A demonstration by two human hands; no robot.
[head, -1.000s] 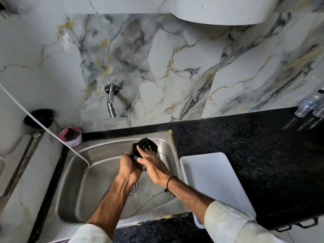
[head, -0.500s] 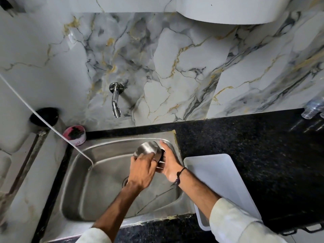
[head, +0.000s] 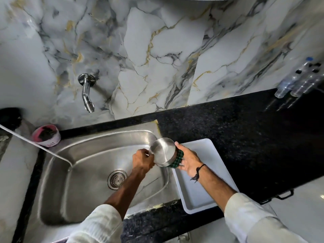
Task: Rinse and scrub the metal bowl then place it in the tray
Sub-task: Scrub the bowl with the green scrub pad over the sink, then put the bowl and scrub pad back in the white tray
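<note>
A small round metal bowl (head: 162,151) is held bottom-up over the right edge of the steel sink (head: 84,172). My left hand (head: 142,161) grips its left rim. My right hand (head: 188,159) presses a dark green scrub pad (head: 177,159) against the bowl's right side. The white plastic tray (head: 206,186) lies on the black counter just right of the sink, partly under my right hand and forearm.
A chrome tap (head: 86,93) juts from the marble wall above the sink, with no water seen running. A pink tub (head: 46,135) sits at the sink's back left corner. A white hose (head: 35,146) drops into the basin. Clear plastic bottles (head: 298,81) stand far right.
The bowl and both hands have shifted right, from over the basin toward the sink's right edge and the tray. The bowl's shiny underside now faces up; the pad has moved to its right side.
</note>
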